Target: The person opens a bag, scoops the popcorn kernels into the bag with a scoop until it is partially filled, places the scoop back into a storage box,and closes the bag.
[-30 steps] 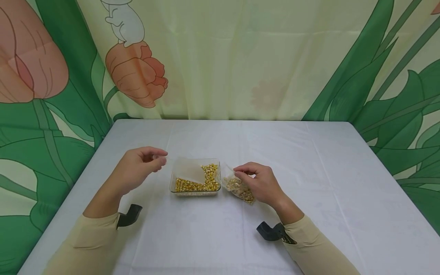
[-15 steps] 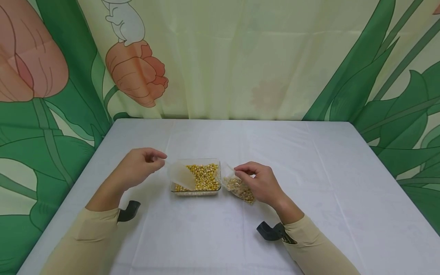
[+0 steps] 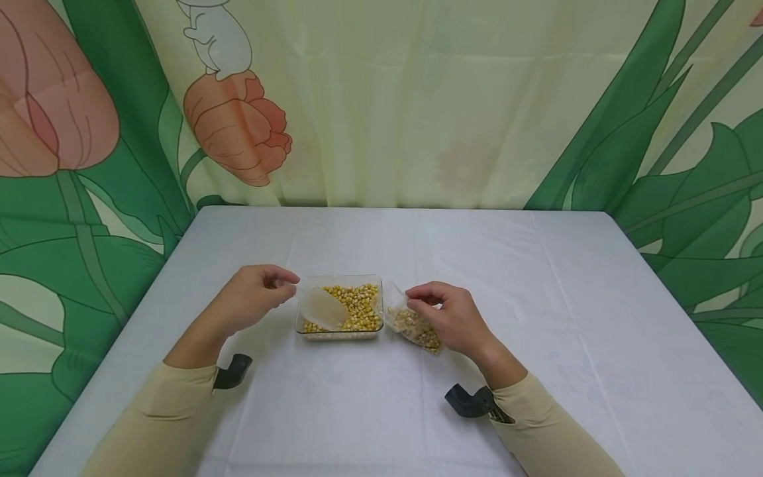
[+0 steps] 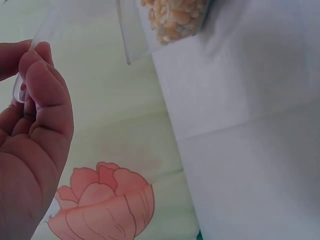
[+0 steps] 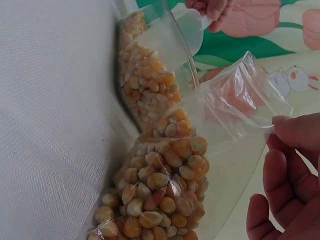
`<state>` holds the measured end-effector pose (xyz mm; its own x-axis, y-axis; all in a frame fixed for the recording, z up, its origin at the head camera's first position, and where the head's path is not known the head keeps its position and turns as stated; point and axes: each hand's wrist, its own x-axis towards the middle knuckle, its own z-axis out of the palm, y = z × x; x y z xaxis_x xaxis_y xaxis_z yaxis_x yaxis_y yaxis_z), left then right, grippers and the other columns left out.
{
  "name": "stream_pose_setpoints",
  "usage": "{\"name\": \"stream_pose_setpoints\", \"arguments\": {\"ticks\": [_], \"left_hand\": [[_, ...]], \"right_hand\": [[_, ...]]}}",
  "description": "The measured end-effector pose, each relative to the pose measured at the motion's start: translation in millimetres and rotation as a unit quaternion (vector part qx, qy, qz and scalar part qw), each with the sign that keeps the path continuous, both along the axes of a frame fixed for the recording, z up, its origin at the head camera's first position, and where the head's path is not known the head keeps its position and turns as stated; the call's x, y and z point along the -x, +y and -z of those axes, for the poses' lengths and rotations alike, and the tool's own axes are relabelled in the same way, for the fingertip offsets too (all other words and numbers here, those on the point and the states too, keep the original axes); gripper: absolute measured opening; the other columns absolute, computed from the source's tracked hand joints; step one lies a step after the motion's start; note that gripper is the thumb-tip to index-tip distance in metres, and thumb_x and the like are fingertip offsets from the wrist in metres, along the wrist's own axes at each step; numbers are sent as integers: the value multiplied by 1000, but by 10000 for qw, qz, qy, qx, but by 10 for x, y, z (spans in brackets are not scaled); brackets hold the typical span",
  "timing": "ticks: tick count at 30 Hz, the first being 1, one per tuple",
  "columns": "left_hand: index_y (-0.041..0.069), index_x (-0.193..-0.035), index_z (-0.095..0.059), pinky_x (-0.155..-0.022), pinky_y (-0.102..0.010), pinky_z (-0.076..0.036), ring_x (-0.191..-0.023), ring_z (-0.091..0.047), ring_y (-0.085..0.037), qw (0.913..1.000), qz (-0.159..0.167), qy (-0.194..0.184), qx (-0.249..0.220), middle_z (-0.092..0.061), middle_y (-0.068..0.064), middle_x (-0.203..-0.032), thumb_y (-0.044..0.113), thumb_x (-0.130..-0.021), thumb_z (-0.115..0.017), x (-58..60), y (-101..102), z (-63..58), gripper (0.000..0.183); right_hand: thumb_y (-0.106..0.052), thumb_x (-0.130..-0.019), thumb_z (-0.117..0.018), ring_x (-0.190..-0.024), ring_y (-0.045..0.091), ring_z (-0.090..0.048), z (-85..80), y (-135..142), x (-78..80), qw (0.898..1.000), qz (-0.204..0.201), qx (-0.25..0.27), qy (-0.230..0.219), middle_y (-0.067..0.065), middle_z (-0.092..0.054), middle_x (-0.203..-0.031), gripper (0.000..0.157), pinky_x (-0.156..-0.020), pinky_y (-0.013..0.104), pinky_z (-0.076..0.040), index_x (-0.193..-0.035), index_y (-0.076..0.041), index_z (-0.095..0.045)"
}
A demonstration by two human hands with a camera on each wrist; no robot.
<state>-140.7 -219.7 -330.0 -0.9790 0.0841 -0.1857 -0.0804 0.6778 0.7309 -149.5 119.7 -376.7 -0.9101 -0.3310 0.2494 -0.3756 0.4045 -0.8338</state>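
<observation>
A translucent white scoop [image 3: 324, 310] is pinched by its handle in my left hand [image 3: 257, 297], left of a clear glass container [image 3: 337, 336]. The scoop's bowl lies over the yellow corn kernels [image 3: 365, 306] inside; how deep it reaches, I cannot tell. Thumb and forefinger of my right hand [image 3: 448, 315] pinch the upper edge of a clear plastic bag [image 5: 225, 105]. This bag, partly filled with kernels [image 5: 155, 200], sits against the container's right side. In the left wrist view, my left hand [image 4: 37, 135] grips the handle, with the bowl out of frame.
White cloth covers the table [image 3: 357, 411]. Behind it hangs a pale curtain [image 3: 387, 119] printed with flowers, leaves and a rabbit. A black wrist mount [image 3: 234, 372] juts from the left sleeve and another black mount [image 3: 471, 401] from the right.
My left hand has shifted right and slightly toward me. The scoop first swung left, uncovering more kernels, then moved back right with its bowl turned. The right hand and bag stay put.
</observation>
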Motion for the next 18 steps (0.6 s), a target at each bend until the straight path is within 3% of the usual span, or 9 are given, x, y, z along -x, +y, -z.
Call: {"name": "stream_pose_setpoints", "arguments": {"ticks": [10,18], "left_hand": [[1,-126,-65,-73,-36,-48,-88,-56,-26,9994,-62,-143,-308,-62,-11,-94,18,-98,-62,19,-4,102,33],[1,-125,-65,-78,-39,-49,-91,-58,-26,9984,-49,-340,-456,-66,-14,-104,19,-99,-62,22,29,203,32]], "right_hand": [[-5,-92,-71,-87,20,-63,-12,-17,-12,9999,22,-26,-137,0,-72,-92,16,-67,28,-50,-108,-3,-74],[-5,-93,-70,-86,20,-63,-17,-23,-18,9999,67,-33,-143,0,-72,-91,16,-66,28,-50,-108,-3,-73]]}}
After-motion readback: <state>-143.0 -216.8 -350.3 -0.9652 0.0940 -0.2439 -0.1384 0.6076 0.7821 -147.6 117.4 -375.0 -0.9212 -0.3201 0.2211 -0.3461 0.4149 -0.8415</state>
